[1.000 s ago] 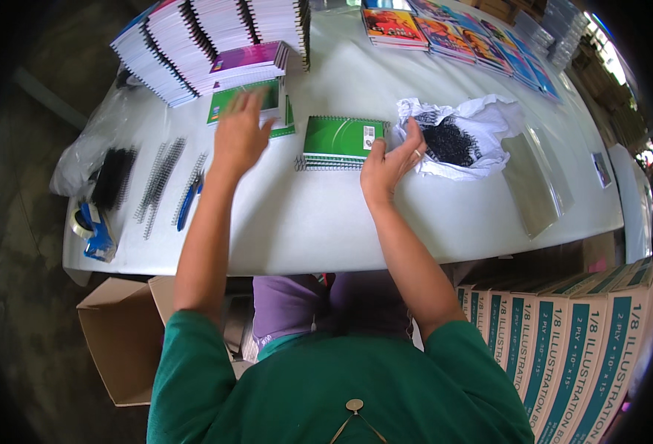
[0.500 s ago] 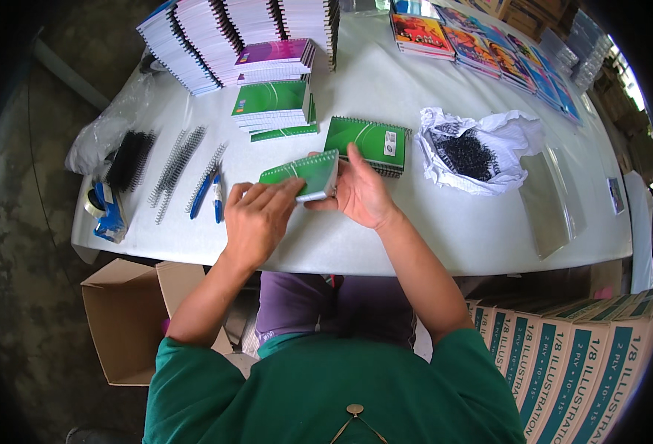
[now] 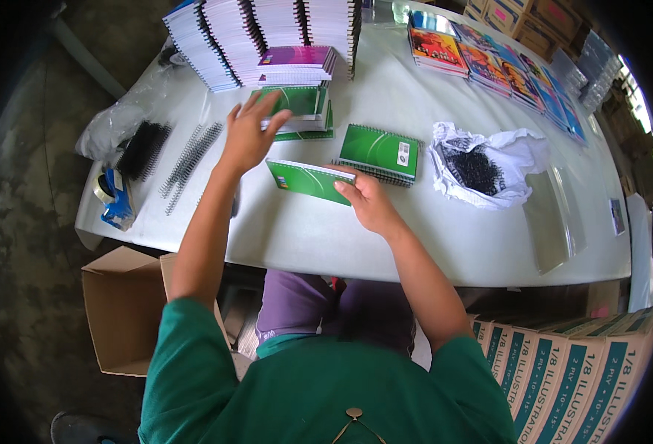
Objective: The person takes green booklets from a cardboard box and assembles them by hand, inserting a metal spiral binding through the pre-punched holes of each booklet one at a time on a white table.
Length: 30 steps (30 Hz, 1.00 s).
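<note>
Head view: green notebook (image 3: pixel 309 180) lies mid-frame on the white counter (image 3: pixel 304 237), long axis running left-right, just below the left hand (image 3: pixel 249 137). Left hand spread open, hovering over the green stack (image 3: pixel 300 103), probably not touching. Right hand (image 3: pixel 369 201) pinches the notebook's right edge, nearer of the two.

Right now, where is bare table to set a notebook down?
Free: the white table along the near edge, below the held green notebook, and between the wire coils and the right hand. Crowded: the far edge with notebook stacks, and around the bag of black bindings.
</note>
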{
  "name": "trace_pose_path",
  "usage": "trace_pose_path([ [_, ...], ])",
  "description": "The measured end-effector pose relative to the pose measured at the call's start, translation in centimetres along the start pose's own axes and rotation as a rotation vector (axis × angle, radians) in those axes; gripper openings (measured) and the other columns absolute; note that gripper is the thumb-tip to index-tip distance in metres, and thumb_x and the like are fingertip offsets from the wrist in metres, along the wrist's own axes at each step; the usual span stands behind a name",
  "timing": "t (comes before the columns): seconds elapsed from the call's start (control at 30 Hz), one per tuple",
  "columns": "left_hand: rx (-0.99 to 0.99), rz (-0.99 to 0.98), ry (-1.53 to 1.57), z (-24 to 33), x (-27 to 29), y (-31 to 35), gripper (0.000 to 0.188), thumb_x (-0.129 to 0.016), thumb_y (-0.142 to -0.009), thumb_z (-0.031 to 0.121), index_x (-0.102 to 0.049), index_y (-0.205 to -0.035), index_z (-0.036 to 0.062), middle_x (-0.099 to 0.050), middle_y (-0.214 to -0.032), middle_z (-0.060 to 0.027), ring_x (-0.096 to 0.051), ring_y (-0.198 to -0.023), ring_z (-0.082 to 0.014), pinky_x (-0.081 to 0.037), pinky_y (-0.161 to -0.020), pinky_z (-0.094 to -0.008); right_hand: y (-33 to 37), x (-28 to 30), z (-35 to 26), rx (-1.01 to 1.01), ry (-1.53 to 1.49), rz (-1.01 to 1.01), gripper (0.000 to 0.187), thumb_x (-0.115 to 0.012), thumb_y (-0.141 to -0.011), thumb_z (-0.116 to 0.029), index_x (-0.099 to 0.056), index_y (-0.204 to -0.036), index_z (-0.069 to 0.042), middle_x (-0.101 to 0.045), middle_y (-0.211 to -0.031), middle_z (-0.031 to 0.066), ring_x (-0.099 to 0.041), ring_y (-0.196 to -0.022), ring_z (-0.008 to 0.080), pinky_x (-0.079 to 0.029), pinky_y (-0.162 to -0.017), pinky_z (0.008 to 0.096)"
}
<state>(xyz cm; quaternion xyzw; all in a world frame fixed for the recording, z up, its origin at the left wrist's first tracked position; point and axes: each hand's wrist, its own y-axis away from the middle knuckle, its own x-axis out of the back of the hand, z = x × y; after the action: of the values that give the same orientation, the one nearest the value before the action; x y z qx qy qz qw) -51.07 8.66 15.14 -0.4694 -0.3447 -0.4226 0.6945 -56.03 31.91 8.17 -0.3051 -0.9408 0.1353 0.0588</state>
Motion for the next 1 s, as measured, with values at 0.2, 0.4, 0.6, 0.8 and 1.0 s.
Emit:
trace_pose_path([
  [0.2,0.341,0.032,0.364,-5.5,0.6,7.0,0.043,-0.054,-0.086,0.025,-0.051,-0.122,0.0022,-0.055,-0.118,-0.0185,-0.051,-0.112,-0.0294,-0.04,-0.093,-0.0357,-0.2,-1.2,0.5,-0.107,0.105,-0.071,0.026,-0.057,-0.088,-0.007,-0.058,-0.114,-0.002,-0.063,-0.099,0.0043,-0.055,-0.087,0.0091,-0.044,-0.08,0.0243],
  [0.4,0.453,0.064,-0.015,-8.1,-1.0,6.7,0.026,-0.052,-0.089,0.023,-0.055,-0.104,0.0017,-0.061,-0.095,-0.0141,-0.058,-0.087,-0.0311,-0.045,-0.079,-0.0366,-0.3,-1.4,0.2,-0.104,-0.041,-0.048,0.026,-0.058,-0.085,-0.003,-0.059,-0.111,-0.002,-0.064,-0.104,0.0066,-0.058,-0.091,0.0123,-0.044,-0.085,0.025],
  [0.6,0.331,-0.161,0.852,-1.0,2.8,8.5,0.031,-0.045,-0.096,0.03,-0.055,-0.092,0.001,-0.048,-0.069,-0.0063,-0.045,-0.063,-0.0104,-0.038,-0.058,-0.0253,-0.6,-1.3,-0.4,-0.005,0.018,-0.038,0.028,-0.058,-0.085,-0.005,-0.06,-0.113,-0.003,-0.064,-0.109,0.0057,-0.057,-0.1,0.0134,-0.041,-0.091,0.0269],
  [0.8,0.364,-0.139,0.595,0.2,2.0,10.6,0.039,-0.047,-0.095,0.034,-0.056,-0.077,0.0004,-0.041,-0.057,-0.0005,-0.037,-0.054,-0.0069,-0.031,-0.05,-0.0234,-0.8,-1.6,-0.2,-0.039,-0.006,-0.047,0.028,-0.058,-0.086,-0.006,-0.061,-0.113,-0.004,-0.063,-0.111,0.007,-0.057,-0.101,0.0118,-0.041,-0.091,0.0256],
  [1.0,0.602,-0.246,0.618,0.6,3.0,9.1,0.041,-0.05,-0.093,0.035,-0.056,-0.072,0.0012,-0.042,-0.053,0.0006,-0.037,-0.048,-0.008,-0.032,-0.047,-0.0239,-0.5,-1.6,-0.2,-0.011,0.025,-0.043,0.027,-0.057,-0.086,-0.005,-0.061,-0.112,-0.003,-0.064,-0.109,0.0077,-0.058,-0.099,0.0121,-0.043,-0.089,0.0254],
])
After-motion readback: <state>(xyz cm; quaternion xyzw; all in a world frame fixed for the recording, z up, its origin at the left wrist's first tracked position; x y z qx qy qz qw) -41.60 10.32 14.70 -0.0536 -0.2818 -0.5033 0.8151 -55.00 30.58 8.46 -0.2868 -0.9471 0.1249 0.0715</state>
